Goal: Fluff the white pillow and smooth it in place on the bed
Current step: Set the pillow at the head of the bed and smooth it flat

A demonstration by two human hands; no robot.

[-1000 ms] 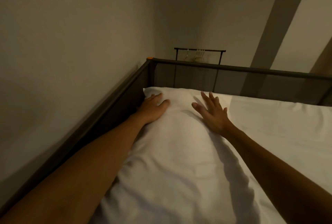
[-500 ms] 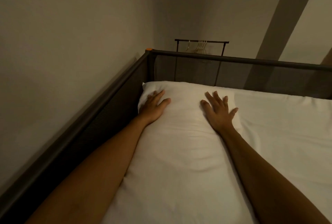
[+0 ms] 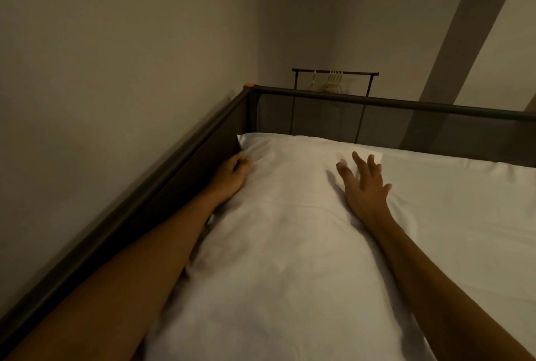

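Both your bare arms reach far ahead; your left hand is at the far left, fingers curled downward; your right hand lies flat, palm down, fingers spread.

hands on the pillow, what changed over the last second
The left hand slid off the top of the pillow to its left edge, fingers now curled down between the pillow and the bed rail. The right hand stayed on top near the far right corner, fingers spread and slightly lifted. The pillow remains lengthwise along the rail, and nothing is gripped.
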